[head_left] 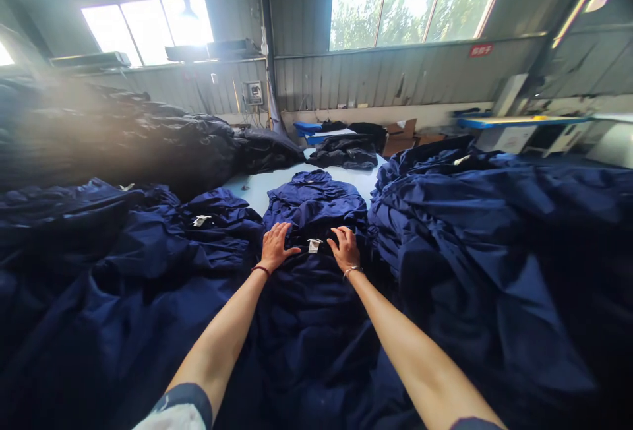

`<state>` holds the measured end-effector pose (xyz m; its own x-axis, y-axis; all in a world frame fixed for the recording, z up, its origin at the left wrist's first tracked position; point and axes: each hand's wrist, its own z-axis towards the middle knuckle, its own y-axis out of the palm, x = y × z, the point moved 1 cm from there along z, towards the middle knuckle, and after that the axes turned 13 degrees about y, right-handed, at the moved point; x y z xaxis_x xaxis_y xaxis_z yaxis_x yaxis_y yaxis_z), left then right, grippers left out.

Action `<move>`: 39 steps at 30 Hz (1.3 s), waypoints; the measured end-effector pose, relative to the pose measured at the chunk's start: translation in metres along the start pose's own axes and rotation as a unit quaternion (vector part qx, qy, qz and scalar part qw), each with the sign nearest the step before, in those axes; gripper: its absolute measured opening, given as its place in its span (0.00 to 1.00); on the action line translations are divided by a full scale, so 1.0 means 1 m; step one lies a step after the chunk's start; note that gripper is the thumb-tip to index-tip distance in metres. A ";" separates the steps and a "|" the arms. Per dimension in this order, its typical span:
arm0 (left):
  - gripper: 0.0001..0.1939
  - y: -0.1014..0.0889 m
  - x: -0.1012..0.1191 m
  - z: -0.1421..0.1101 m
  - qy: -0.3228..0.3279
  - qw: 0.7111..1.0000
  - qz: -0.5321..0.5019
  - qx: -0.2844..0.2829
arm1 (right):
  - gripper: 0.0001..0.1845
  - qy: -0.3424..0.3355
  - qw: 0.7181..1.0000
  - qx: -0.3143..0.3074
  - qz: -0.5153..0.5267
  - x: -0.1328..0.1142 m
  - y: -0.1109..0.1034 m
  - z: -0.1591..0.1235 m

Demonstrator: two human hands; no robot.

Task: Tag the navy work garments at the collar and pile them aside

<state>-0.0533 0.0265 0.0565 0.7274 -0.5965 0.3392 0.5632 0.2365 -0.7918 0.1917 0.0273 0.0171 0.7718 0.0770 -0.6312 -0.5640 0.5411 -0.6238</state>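
Garment of navy fabric (316,311) lies in the middle of the view, directly in front of the person, its upper part reaching onto a pale tabletop (252,189). The left hand (279,247) is open on the cloth to the left of a white neck label (314,245), thumb pointing in toward it. The right hand (345,247) is on the label's other side, open with fingers slightly bent. Neither hand is closed around anything; whether the fingertips pinch any fabric, I cannot tell. A dark red bracelet (260,270) circles the left wrist, a thin bangle (352,272) the right. Navy garment heaps flank the middle one, left (123,252) and right (494,219). Behind the left heap rises a darker pile (173,140), partly blurred; black clothing (343,151) sits at the table's far end.
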 end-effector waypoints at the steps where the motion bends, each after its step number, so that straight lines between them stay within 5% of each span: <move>1: 0.44 -0.001 -0.005 -0.002 -0.005 1.000 0.011 -0.020 | 0.27 -0.004 0.999 0.002 -0.036 0.000 -0.003 0.001; 7: 0.56 0.007 -0.037 -0.019 -0.031 0.994 -0.013 -0.107 | 0.53 0.026 0.978 -0.083 -0.190 0.008 0.001 0.008; 13: 0.57 0.022 -0.046 -0.026 -0.068 0.990 -0.034 -0.120 | 0.59 0.084 0.967 -0.156 -0.183 0.025 0.020 0.009; 23: 0.54 0.033 -0.037 -0.020 -0.073 0.995 -0.003 -0.074 | 0.51 0.086 0.974 -0.114 -0.174 0.026 0.027 0.006; 31: 0.23 0.037 -0.026 -0.018 -0.076 0.993 0.026 -0.087 | 0.23 0.085 0.981 -0.089 -0.150 0.030 0.033 -0.005; 39: 0.19 0.034 -0.002 -0.033 -0.085 0.995 0.013 -0.052 | 0.15 0.041 0.991 -0.047 -0.117 0.031 0.033 -0.027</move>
<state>-0.0486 0.0098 0.0123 0.8019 -0.4507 0.3921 0.5060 0.1635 -0.8469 0.1897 0.0252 -0.0352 0.8601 -0.1114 -0.4979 -0.4012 0.4551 -0.7949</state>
